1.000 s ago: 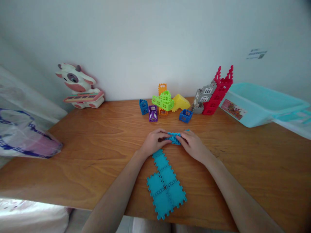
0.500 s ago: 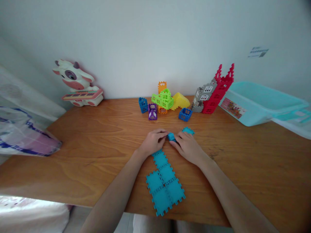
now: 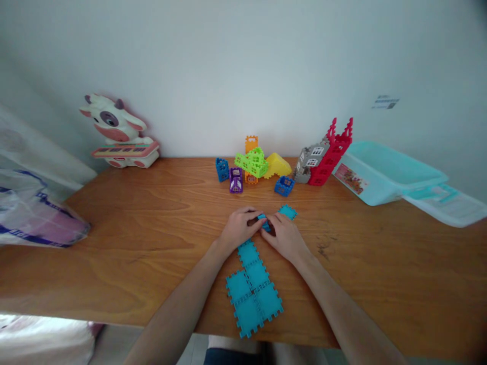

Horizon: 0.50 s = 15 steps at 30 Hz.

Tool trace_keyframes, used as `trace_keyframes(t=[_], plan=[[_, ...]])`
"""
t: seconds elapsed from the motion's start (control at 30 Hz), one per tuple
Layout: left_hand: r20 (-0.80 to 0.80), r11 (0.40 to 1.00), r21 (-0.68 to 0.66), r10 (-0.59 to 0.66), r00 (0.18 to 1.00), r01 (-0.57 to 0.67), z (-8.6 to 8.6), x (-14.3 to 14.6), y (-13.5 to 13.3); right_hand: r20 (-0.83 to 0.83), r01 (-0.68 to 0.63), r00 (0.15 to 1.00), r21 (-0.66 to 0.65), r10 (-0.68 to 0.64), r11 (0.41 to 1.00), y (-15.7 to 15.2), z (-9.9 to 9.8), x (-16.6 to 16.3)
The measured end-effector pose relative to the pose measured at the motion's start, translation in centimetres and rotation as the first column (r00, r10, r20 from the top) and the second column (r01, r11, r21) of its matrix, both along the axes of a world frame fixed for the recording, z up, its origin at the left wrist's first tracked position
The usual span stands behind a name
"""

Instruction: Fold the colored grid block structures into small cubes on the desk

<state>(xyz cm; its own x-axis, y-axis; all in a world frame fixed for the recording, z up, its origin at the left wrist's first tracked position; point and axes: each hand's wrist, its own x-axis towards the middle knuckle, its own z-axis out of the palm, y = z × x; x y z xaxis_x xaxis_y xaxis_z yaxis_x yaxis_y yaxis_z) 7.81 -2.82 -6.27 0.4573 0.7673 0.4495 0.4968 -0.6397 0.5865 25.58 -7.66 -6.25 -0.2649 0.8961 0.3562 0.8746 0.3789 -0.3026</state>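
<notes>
Between my two hands is a small blue building block piece (image 3: 265,223), partly covered by the fingers. My left hand (image 3: 239,225) is closed on its left side, thumb and fingertips pinching it. From the right, my right hand (image 3: 284,234) grips the same piece. Below the hands lie several flat turquoise interlocking tiles (image 3: 249,315), joined into a shape with a narrow strip running up towards my left hand. A loose turquoise tile (image 3: 288,212) rests just beyond my right hand.
Along the wall stand a cow toy piano (image 3: 122,134), a purple toy car (image 3: 236,180), a lime green block build (image 3: 253,162), blue block pieces (image 3: 284,186) and a red and grey tower (image 3: 323,157). A turquoise bin (image 3: 380,175) sits right, a plastic bag (image 3: 41,218) left.
My fingers have shifted on the blue piece, which is now turned and more hidden between them. The whole view has moved slightly, with the tiles lying as before.
</notes>
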Motion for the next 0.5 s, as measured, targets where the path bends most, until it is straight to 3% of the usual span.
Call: trace_keyframes(t=[0.13,0.3,0.5], plan=[[-0.046,0.995,0.078,-0.062,0.997,0.065,0.1,-0.4,-0.2,-0.114,-0.009,0.993,0.023,0.012,1.000,0.1,-0.3,0.1],[-0.045,0.982,0.081,-0.169,0.985,0.172,0.3,-1.3,-0.4,-0.218,-0.084,0.973,-0.016,0.078,0.996,0.2,-0.2,0.7],[0.160,0.940,-0.100,-0.307,0.938,0.325,1.1,-1.8,-0.1,-0.397,-0.152,0.912,-0.104,0.099,0.983,0.0,0.1,1.2]])
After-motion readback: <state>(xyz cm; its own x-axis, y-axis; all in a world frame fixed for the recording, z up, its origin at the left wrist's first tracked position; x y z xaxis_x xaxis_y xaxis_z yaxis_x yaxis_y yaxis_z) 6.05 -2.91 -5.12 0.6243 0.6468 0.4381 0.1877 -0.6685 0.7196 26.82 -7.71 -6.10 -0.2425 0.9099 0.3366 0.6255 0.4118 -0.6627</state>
